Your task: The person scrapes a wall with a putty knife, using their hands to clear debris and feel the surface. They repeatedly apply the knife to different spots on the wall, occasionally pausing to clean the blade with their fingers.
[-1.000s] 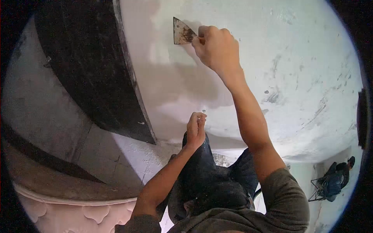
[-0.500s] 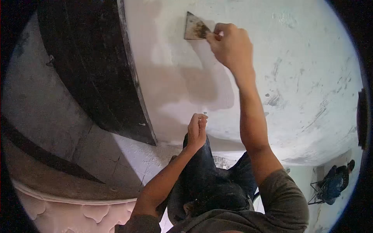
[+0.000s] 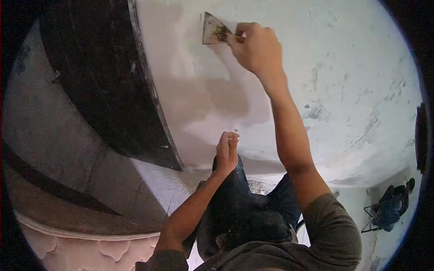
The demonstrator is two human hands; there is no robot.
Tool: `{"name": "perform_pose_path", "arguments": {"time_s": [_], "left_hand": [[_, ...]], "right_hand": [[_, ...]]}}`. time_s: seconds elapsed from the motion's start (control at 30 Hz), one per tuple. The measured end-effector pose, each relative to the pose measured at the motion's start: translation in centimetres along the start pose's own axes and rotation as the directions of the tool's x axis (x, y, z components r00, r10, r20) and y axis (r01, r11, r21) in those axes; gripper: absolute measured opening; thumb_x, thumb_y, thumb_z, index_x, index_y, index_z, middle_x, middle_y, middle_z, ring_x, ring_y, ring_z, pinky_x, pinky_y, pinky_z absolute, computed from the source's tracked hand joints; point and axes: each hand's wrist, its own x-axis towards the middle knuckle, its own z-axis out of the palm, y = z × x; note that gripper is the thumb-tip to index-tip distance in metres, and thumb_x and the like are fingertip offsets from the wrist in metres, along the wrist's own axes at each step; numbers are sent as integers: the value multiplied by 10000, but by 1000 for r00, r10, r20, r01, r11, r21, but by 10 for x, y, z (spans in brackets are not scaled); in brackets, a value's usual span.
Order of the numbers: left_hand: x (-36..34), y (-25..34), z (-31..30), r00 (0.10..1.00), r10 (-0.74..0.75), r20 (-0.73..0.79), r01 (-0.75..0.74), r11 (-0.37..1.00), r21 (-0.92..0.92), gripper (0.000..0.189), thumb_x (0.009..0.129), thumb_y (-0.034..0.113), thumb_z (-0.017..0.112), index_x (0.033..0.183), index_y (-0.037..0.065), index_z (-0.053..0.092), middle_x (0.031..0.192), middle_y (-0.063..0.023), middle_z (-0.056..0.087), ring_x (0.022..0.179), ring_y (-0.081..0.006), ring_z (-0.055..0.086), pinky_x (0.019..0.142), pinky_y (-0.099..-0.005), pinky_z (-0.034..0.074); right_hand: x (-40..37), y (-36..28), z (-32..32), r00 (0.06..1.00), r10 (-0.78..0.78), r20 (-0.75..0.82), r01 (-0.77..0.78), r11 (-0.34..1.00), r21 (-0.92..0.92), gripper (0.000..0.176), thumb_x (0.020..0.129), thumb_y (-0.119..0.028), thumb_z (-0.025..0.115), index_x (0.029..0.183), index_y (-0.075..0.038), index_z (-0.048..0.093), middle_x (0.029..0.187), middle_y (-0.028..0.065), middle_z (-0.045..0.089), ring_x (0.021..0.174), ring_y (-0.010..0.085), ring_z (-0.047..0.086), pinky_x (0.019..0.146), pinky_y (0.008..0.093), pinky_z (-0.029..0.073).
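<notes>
- One stained scraper [image 3: 214,31], head view, is at the pale wall [image 3: 352,49], pinched in the closed fingers of the right hand [image 3: 262,50].
- Lower down, the left hand [image 3: 227,150] is half curled; whether it holds anything cannot be told.
- Far right, a person [image 3: 394,203] sits.

Rm bkgd from my viewpoint. Ahead of me: off-white wall [image 3: 352,58], pinkish toward left, slightly greenish toward right, w/ dark scuffs at right. Left: lg. dark panel [image 3: 99,77], right edge pale & worn. By its near end: tiled floor [image 3: 158,180], part lit, part shaded, sharp diagonal line btwn. Near left: pink padded furnishing [image 3: 99,248], scalloped pattern, exact type unclear to me. Far right: thin-framed chair [image 3: 371,230], occupied. Light: stronger on my right; left side dim.
</notes>
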Motion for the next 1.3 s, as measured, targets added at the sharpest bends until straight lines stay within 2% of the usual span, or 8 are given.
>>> {"name": "perform_pose_path", "arguments": {"time_s": [0.27, 0.57, 0.67, 0.73, 0.9, 1.03, 1.17, 1.3], "left_hand": [[2, 1, -1, 999, -31, 16, 31, 999, 14, 343, 1028, 320, 410, 999, 3, 537, 800, -119, 564, 675, -212, 526, 654, -334, 441], [3, 4, -1, 1000, -20, 7, 20, 999, -26, 305, 1023, 303, 436, 998, 18, 540, 738, -47, 497, 630, -133, 448, 610, -303, 409], [5, 6, -4, 1000, -11, -10, 12, 1000, 22, 304, 1021, 308, 444, 997, 21, 539, 737, -50, 504, 617, -134, 448, 601, -299, 406], [6, 6, -3, 999, 47, -22, -47, 999, -15, 280, 1021, 286, 445, 999, 23, 541, 742, -59, 518, 616, -142, 455, 597, -307, 403], [3, -1, -2, 1000, 18, 15, -18, 1000, -5, 265, 1021, 267, 444, 999, 18, 534, 771, -87, 542, 616, -167, 469, 600, -320, 409], [5, 2, -2, 996, 85, -38, -86, 996, -17, 246, 1017, 240, 447, 993, 7, 523, 795, -112, 552, 617, -193, 481, 602, -333, 416], [4, 4, -3, 999, -32, 28, 31, 999, 26, 233, 1014, 219, 443, 984, 5, 530, 809, -125, 558, 636, -195, 508, 620, -334, 437], [5, 3, -2, 999, 37, -19, -37, 999, 17, 257, 1017, 242, 444, 981, 5, 537, 789, -112, 546, 620, -179, 492, 606, -326, 426]], "right_hand": [[6, -2, 14, 999, -32, -17, 32, 999, -12, 222, 773, -266, 639, 794, -49, 682, 731, 218, 653, 679, 416, 641, 624, 496, 521], [8, -11, 33, 1000, -15, 9, 16, 998, -55, 238, 807, -288, 669, 793, -51, 679, 692, 185, 656, 676, 374, 646, 630, 442, 528], [2, -10, 5, 995, -66, -73, 61, 996, -67, 222, 809, -270, 657, 792, -50, 679, 697, 190, 657, 678, 384, 644, 639, 453, 529], [0, -7, -13, 998, 47, 39, -46, 998, -30, 240, 793, -284, 642, 812, -48, 682, 703, 221, 646, 679, 396, 652, 616, 474, 531], [2, -13, 13, 997, -81, 13, 82, 992, -93, 178, 776, -227, 646, 802, -54, 680, 719, 207, 652, 666, 390, 647, 611, 471, 530], [1, -9, -17, 998, 27, 50, -26, 999, -24, 184, 769, -219, 646, 801, -41, 682, 740, 213, 657, 677, 400, 650, 631, 479, 528], [10, -7, 21, 999, -49, 22, 50, 995, -82, 205, 751, -237, 654, 795, -39, 682, 733, 215, 657, 687, 403, 652, 627, 475, 531], [6, -10, -4, 999, -38, -15, 37, 996, -86, 219, 792, -263, 666, 785, -45, 682, 706, 174, 665, 696, 369, 653, 637, 445, 533]]}}
